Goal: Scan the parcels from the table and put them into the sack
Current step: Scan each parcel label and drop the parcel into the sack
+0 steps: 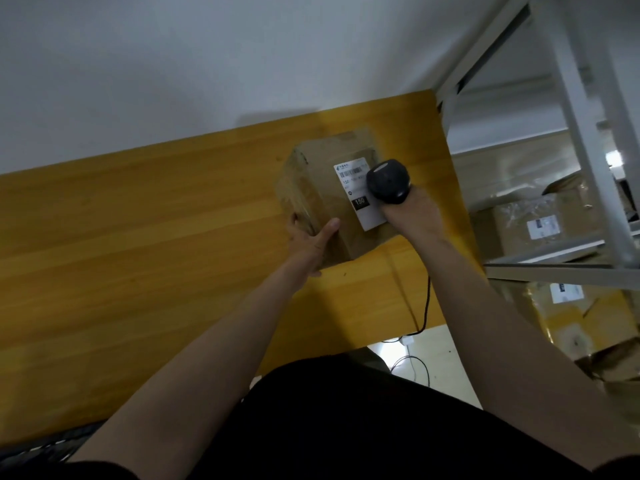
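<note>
At the far right end of the wooden table (138,237) | brown cardboard parcel (322,188) sits label-up, long axis running away from the person, skewed a bit left | left hand (311,242) grips its near-left corner, thumb on top | right hand (412,213) is wrapped round the black scanner (388,181), head right over the white label (353,188) | tape's kinda wrinkly

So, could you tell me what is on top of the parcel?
A white shipping label with a barcode is stuck on the parcel; the black scanner in the right hand hides part of its edge.
</note>
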